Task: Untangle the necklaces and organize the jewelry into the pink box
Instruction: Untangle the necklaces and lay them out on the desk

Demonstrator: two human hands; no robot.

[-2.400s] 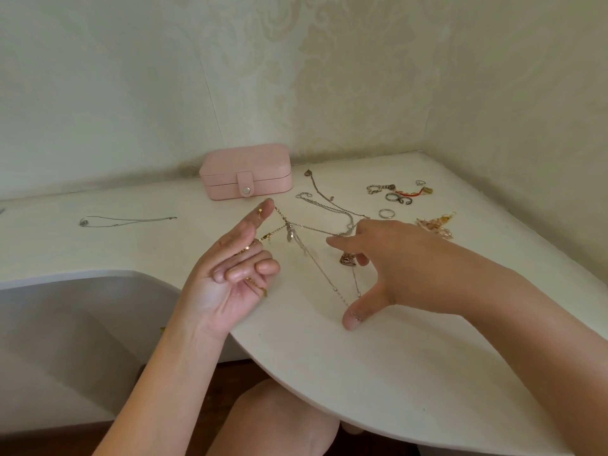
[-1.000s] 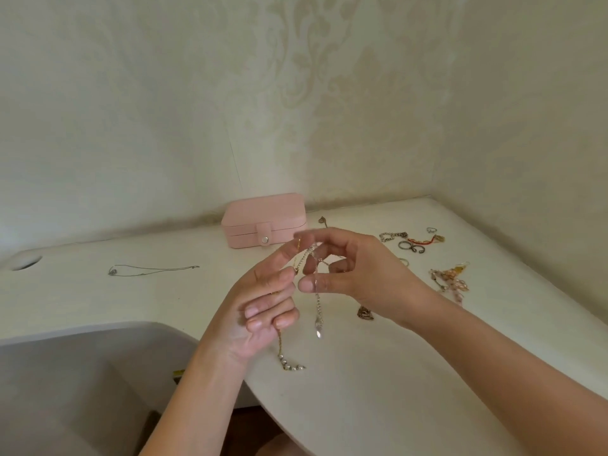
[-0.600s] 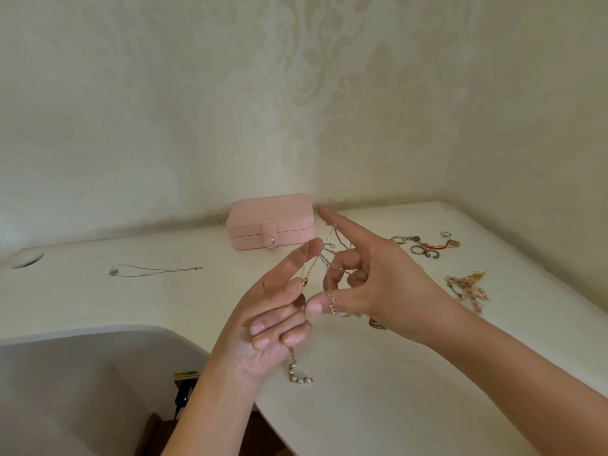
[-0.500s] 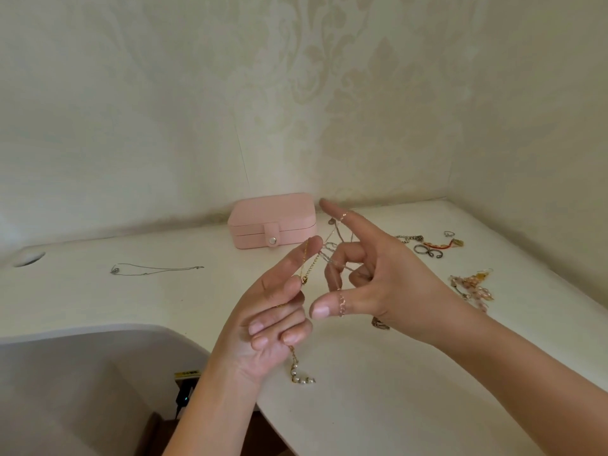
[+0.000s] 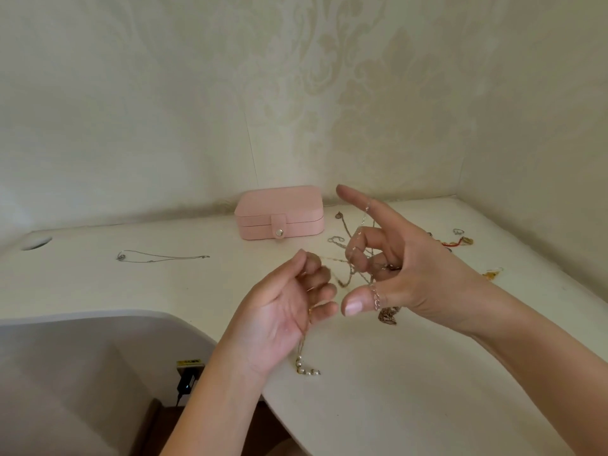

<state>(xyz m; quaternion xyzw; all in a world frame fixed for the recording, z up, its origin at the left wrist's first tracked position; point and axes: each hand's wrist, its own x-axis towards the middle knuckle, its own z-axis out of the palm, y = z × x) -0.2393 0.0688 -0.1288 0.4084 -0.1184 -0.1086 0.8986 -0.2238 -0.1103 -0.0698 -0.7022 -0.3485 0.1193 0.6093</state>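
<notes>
Counting one closed pink snap-tab jewellery box (image 5: 279, 212) at 12 o'clock on the white curved-edged table (image 5: 411, 390), one thin silver necklace (image 5: 158, 257) lying apart at 10, small trinkets (image 5: 460, 240) at 2, too blurred to count. Open tabletop at 5, by the rounded edge. Palm-up left hand (image 5: 283, 311), fingers curled on a gold pearl-tipped chain (image 5: 307, 370); right hand (image 5: 411, 268) with index and thumb splayed, other fingers curled through tangled thin chains (image 5: 353, 268).

Home rm, damask wallpaper (image 5: 362, 77), white corner desk (image 5: 427, 373)
</notes>
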